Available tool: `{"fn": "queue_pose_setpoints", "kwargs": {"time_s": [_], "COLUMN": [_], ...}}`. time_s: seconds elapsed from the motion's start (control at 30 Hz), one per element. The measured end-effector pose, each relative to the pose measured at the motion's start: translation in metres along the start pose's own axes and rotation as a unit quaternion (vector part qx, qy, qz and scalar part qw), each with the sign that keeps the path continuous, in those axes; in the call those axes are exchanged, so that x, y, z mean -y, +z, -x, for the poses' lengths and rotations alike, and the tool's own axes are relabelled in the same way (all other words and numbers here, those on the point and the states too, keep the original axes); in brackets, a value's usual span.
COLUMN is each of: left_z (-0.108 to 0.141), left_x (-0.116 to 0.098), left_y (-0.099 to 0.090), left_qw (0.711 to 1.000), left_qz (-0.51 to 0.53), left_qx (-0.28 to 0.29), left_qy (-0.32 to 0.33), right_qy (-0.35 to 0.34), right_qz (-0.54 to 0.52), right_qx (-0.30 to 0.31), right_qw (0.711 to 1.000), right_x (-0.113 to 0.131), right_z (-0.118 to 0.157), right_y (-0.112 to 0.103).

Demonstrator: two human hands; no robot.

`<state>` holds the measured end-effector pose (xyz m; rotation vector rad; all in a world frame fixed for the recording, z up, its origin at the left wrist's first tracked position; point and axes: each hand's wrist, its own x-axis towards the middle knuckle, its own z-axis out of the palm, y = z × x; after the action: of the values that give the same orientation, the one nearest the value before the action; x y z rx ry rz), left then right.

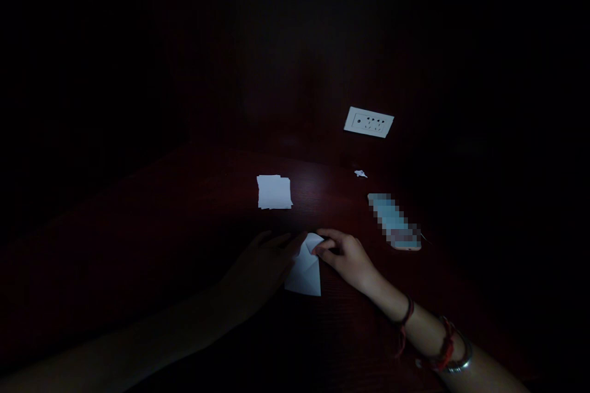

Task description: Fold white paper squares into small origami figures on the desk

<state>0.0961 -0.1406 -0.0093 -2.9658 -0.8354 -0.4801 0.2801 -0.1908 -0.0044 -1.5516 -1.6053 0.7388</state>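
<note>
A small sheet of white paper [304,275] with crease lines lies on the dark red table, its top part folded over. At its upper right corner, my right hand [346,256] is closed, thumb and index finger pinching the folded edge. In deep shadow, my left hand [265,261] has its index finger and thumb on the paper's left edge, gripping it there; the other fingers reach forward over the table. A stack of white paper squares [274,191], slightly uneven at the edges, sits just beyond my hands.
To the right lies a phone [394,222] with a blurred screen and a thin cable beside it. A small crumpled white scrap [360,174] rests near the back. A white socket panel [369,122] is on the dark surface behind. The surroundings are very dark.
</note>
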Motion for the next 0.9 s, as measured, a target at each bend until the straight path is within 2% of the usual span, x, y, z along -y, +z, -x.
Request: {"fn": "queue_pose_setpoints", "kwargs": {"time_s": [0.27, 0.4, 0.5, 0.73, 0.9], "left_z": [0.0, 0.0, 0.002, 0.004, 0.003], "left_x": [0.002, 0.001, 0.001, 0.002, -0.001], "left_y": [0.001, -0.001, 0.0, 0.003, -0.001], "left_qw": [1.0, 1.0, 0.999, 0.996, 0.995], "left_qz": [0.014, 0.023, 0.029, 0.055, 0.077], "left_qx": [-0.018, -0.007, -0.018, -0.07, -0.054], "left_qy": [0.017, 0.004, -0.001, 0.0, -0.019], "right_qy": [0.019, 0.008, 0.005, -0.012, -0.038], "right_qz": [-0.028, -0.033, -0.029, 0.026, 0.051], "right_qx": [0.013, 0.003, 0.006, 0.029, 0.016], "right_qw": [0.999, 0.999, 1.0, 0.999, 0.998], "right_x": [-0.002, -0.002, 0.0, 0.006, 0.011], "right_z": [-0.003, -0.003, -0.002, 0.003, 0.004], "right_y": [0.001, 0.001, 0.001, 0.001, 0.002]}}
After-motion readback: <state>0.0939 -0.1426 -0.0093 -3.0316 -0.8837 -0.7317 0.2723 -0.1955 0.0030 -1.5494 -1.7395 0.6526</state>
